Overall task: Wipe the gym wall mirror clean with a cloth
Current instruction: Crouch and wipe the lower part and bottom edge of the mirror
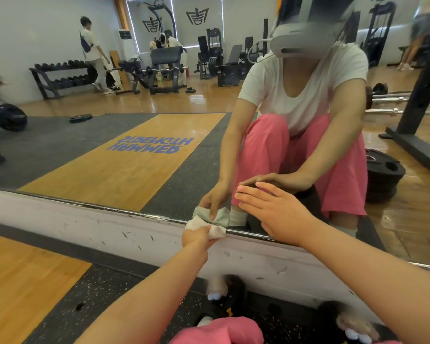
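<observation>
The wall mirror [124, 150] fills most of the view, and its bottom edge runs diagonally along a scuffed white skirting [90, 227]. My left hand [195, 238] grips a bunched pale cloth [217, 230] and holds it against the mirror's bottom edge. The cloth's reflection shows just above it in the glass. To the right, my right hand [271, 214] lies flat against the glass with the fingers straight, pointing left. I am crouched low in front of the mirror.
My pink trousers and slippered feet [217, 290] are at the bottom, on black speckled rubber flooring [104, 299]. The glass reflects a lifting platform, weight plates, a squat rack, benches and other people.
</observation>
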The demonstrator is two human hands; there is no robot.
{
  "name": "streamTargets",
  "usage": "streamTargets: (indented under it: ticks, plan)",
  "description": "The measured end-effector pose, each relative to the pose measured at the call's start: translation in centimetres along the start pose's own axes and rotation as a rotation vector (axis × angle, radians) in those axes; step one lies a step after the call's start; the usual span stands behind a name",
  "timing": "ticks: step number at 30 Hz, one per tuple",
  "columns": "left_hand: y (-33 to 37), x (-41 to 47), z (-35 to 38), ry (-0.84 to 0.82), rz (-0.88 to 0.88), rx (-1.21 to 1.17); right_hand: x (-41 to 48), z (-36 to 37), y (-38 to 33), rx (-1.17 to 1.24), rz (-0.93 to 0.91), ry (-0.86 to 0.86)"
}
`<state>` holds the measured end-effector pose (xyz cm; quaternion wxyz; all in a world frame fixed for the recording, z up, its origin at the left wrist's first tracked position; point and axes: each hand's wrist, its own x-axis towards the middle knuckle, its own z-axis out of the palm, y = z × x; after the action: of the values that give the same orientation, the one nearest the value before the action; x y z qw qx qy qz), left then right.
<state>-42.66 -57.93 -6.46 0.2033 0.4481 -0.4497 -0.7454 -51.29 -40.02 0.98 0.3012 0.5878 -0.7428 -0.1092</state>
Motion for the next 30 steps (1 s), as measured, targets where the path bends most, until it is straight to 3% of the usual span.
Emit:
streamTargets:
  ticks: [4,8,13,16,21,24,30]
  plan:
    - [1.0,-1.1,0.5,-0.020,-0.023,-0.033,-0.1,-0.1,0.0,0.008,-0.014,-0.012]
    - [3.6,-1.4,1.9,-0.111,0.011,0.081,0.0,0.0,0.2,-0.005,-0.010,-0.034]
    - [5.0,-2.0,2.5,-0.004,0.083,-0.082,0.1,0.2,0.0,-0.008,0.006,-0.001]
    - [2.7,-1.6,2.1,0.067,0.164,-0.040,0.3,-0.2,-0.1,0.022,0.017,0.030]
    - [0.9,-2.7,1.2,0.006,-0.055,-0.067,1.2,-2.5,0.7,-0.008,0.072,0.098]
    - [2.7,-3.2,1.8,-0.031,-0.072,-0.040,1.1,-2.7,1.1,-0.030,0.093,0.059]
    - [7.8,-5.5,3.7,-0.127,0.099,-0.220,1.2,-2.5,1.1,-0.047,0.101,0.029]
